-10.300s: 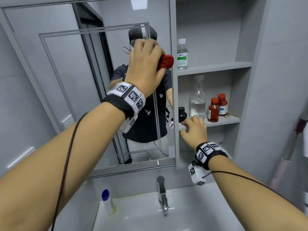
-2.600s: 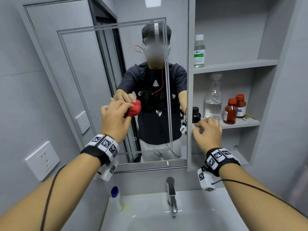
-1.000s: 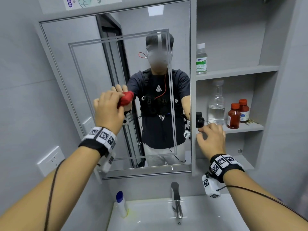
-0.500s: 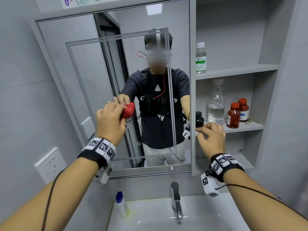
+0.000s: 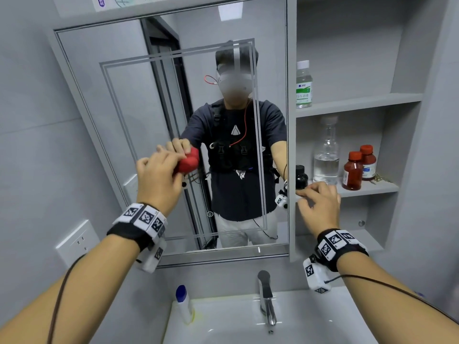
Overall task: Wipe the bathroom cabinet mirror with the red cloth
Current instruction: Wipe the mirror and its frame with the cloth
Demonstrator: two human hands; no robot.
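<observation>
The cabinet mirror (image 5: 139,125) fills the upper left of the view in a grey frame. My left hand (image 5: 159,180) grips a bunched red cloth (image 5: 187,162) and presses it against the glass near the mirror's middle. My right hand (image 5: 320,207) rests with curled fingertips on the mirror door's right edge, beside the middle shelf. A person and both hands are reflected in the glass.
Open shelves (image 5: 357,103) to the right hold a clear bottle with a green label (image 5: 304,84), a glass bottle (image 5: 325,150), two red-brown bottles (image 5: 352,170) and a small black jar (image 5: 301,177). Below are a white basin (image 5: 236,324), a tap (image 5: 266,294) and a blue-capped bottle (image 5: 183,304). A wall socket (image 5: 77,240) sits at the left.
My left hand has carried the red cloth a little down and to the right across the glass. My right hand has stayed on the door's edge.
</observation>
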